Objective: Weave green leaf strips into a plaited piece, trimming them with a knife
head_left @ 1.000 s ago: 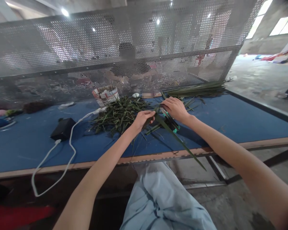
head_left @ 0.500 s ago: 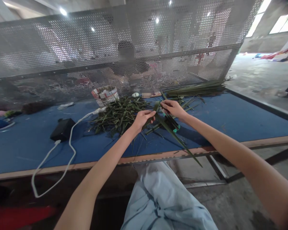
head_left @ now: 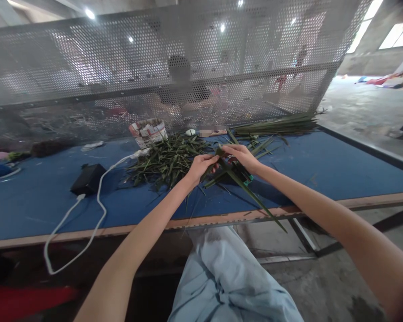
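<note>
My left hand (head_left: 200, 166) and my right hand (head_left: 242, 156) are closed on the same long green leaf (head_left: 251, 197), which slants down to the right past the table's front edge. The fingers of both hands pinch its upper end just above the blue table (head_left: 36, 201). Under my right hand lies a dark tool with teal grips (head_left: 246, 179). A heap of cut green leaf pieces (head_left: 166, 161) lies just left of my left hand.
A black box (head_left: 87, 178) with a white cable (head_left: 70, 228) sits on the left. A small paper basket (head_left: 147, 132) and a bundle of long leaves (head_left: 275, 125) lie by the perforated metal screen (head_left: 87, 67). A person sits behind it.
My right hand has drawn a little nearer to my left hand and down, and the leaf's upper end shifted with it. The leaf's tip has swung slightly.
</note>
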`<state>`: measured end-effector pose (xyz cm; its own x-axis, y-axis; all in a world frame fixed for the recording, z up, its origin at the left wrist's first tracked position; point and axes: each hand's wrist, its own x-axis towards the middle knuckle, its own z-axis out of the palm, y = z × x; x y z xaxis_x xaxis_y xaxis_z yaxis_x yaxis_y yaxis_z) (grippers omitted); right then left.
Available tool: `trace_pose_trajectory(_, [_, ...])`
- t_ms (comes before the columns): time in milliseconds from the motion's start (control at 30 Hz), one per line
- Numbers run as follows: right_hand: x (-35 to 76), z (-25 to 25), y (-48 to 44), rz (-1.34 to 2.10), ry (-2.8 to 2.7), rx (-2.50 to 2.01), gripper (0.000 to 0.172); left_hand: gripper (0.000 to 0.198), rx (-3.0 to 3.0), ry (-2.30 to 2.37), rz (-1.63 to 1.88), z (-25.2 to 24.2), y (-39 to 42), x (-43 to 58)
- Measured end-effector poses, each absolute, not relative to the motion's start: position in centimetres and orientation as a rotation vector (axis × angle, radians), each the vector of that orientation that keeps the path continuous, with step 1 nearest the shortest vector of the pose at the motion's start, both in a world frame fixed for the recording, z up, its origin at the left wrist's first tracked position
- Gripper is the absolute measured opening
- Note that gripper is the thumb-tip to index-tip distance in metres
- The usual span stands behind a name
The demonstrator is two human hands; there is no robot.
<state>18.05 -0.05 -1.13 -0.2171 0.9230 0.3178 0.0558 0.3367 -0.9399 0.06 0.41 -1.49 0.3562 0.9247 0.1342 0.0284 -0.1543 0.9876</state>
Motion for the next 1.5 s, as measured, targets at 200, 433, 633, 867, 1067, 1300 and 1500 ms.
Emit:
trace_pose_trajectory(200, [17.7,-1.3,-0.1,0.941,-1.566,-0.848,0.033,0.036,1.701,0.905,1.022,-1.3,0.0,0.1])
trace_pose_trajectory(433, [18.0,-1.3,0.1,1.235,-1.399,-0.890,0.037,0.037,1.813,0.888,1.059,-1.3,-0.2,0.3])
trace_pose_trajectory(633, [18.2,-1.5,0.2,1.048,-1.522,-0.903,0.049,0.036,1.805,0.909,1.046,-1.0,-0.5,0.4])
trace_pose_trajectory(867, [17.9,-1.6,0.1,0.922,-1.696,-0.898,0.046,0.035,1.696,0.956,1.079,-1.1,-0.3,0.4])
trace_pose_trajectory(1067, [18.0,-1.5,0.0,0.789,-1.815,-0.896,0.047,0.035,1.607,0.978,1.114,-1.0,-0.4,0.5])
trace_pose_trajectory(1300, [17.6,-1.5,-0.5,0.719,-1.973,-0.884,0.043,0.032,1.435,1.019,1.222,-1.3,0.5,0.1])
trace_pose_trajectory(1500, [17.3,-0.8,-1.7,0.799,-2.026,-0.870,0.048,0.028,1.313,1.044,1.313,-1.8,1.3,-0.3])
